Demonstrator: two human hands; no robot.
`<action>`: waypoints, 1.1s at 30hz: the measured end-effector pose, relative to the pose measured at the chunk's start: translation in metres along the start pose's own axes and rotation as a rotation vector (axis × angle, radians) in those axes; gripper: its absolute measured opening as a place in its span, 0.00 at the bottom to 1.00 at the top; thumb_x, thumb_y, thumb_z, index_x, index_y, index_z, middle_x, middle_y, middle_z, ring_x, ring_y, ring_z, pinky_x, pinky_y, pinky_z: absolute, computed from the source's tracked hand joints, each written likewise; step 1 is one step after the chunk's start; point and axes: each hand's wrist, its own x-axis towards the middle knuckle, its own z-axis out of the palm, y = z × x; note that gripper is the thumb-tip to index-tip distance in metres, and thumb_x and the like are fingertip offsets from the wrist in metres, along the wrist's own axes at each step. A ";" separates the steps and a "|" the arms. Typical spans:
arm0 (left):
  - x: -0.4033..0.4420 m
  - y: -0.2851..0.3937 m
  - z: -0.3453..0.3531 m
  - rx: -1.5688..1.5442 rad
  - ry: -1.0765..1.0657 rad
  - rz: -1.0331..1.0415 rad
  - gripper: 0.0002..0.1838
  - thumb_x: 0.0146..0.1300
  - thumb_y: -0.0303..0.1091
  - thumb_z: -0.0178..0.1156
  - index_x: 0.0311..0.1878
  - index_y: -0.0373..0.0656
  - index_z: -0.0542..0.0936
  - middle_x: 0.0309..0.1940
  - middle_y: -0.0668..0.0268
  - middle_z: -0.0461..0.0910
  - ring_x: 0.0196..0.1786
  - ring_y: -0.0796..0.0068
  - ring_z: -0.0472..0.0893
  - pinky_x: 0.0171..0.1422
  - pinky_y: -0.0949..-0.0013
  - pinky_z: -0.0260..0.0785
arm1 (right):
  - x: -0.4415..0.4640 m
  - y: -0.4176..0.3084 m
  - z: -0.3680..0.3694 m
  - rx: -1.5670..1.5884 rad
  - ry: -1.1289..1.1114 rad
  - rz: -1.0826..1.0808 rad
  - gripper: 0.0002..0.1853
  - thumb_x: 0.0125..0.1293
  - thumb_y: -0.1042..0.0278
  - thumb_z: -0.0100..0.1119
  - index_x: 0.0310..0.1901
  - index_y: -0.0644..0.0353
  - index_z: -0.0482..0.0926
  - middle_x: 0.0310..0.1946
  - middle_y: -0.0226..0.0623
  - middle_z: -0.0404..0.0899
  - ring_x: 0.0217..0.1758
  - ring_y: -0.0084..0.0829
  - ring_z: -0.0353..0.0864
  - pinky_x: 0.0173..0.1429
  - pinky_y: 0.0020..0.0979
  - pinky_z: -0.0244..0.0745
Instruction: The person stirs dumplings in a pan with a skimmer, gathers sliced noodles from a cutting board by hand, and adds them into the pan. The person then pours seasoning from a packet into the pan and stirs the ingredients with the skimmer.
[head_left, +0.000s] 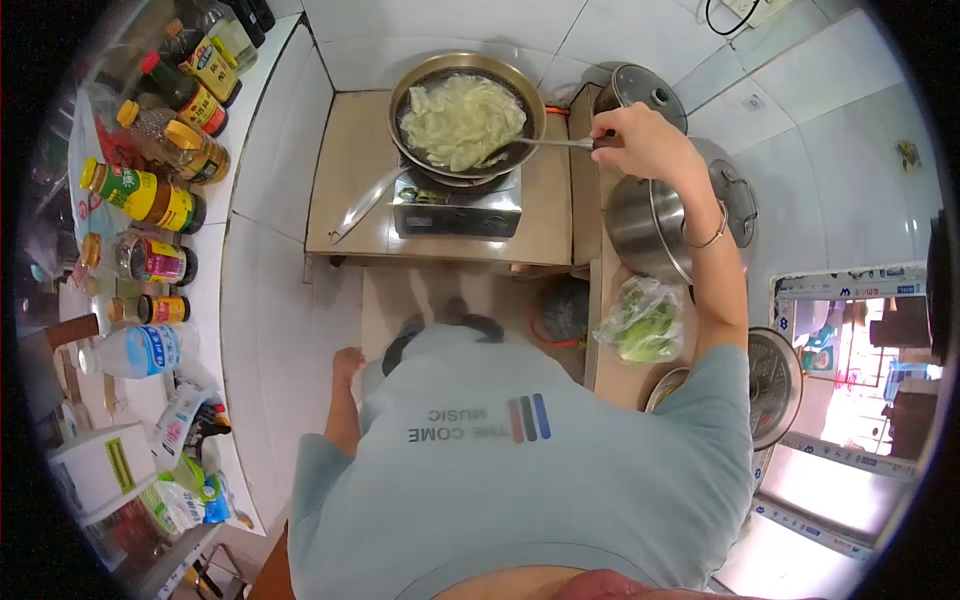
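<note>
My right hand (645, 145) is closed around the handle of a metal spatula (555, 143) at the right of the wok. The spatula reaches over the wok's rim, and its blade is mostly hidden at the food. Pale green sliced vegetables (462, 120) lie heaped in the wok (537, 100), with dark liquid around them. The wok sits on a portable gas stove (457, 212), its long handle pointing toward the lower left. My left hand (348, 362) hangs low by my left side, away from the counter. Its fingers are too foreshortened to make out.
Right of the stove stand a large steel pot (640, 230) and a lidded pan (650, 92). A plastic bag of green leaves (645, 325) lies nearer me. Several sauce bottles (150, 197) and a water bottle (135, 352) line the left shelf. A tiled counter edge (440, 252) runs before me.
</note>
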 end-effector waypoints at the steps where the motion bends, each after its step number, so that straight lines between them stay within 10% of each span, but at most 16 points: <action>1: -0.005 0.006 0.002 0.005 -0.005 0.008 0.11 0.58 0.33 0.57 0.35 0.34 0.82 0.25 0.60 0.81 0.26 0.72 0.80 0.33 0.68 0.72 | -0.001 -0.005 0.001 -0.030 -0.030 0.022 0.13 0.52 0.66 0.65 0.38 0.63 0.80 0.30 0.46 0.82 0.33 0.44 0.82 0.41 0.37 0.76; 3: -0.004 0.060 -0.018 -0.326 0.113 -0.397 0.10 0.59 0.30 0.57 0.35 0.32 0.81 0.25 0.60 0.81 0.26 0.73 0.79 0.33 0.69 0.72 | -0.005 -0.014 0.007 -0.063 -0.056 0.050 0.13 0.52 0.66 0.65 0.38 0.63 0.80 0.31 0.46 0.82 0.34 0.44 0.82 0.41 0.37 0.76; 21: 0.034 0.099 -0.078 0.005 -0.164 -0.319 0.13 0.63 0.35 0.59 0.35 0.31 0.82 0.26 0.60 0.82 0.32 0.72 0.81 0.38 0.69 0.73 | -0.008 -0.109 0.221 0.234 0.231 0.541 0.16 0.58 0.72 0.55 0.48 0.65 0.73 0.32 0.59 0.78 0.38 0.57 0.79 0.45 0.50 0.75; 33: 0.056 0.039 -0.071 0.055 -0.376 -0.183 0.12 0.60 0.36 0.55 0.38 0.39 0.82 0.28 0.61 0.81 0.34 0.69 0.79 0.42 0.66 0.70 | 0.052 -0.104 0.276 0.437 0.485 0.348 0.21 0.59 0.64 0.61 0.53 0.58 0.71 0.33 0.55 0.79 0.39 0.53 0.79 0.43 0.47 0.74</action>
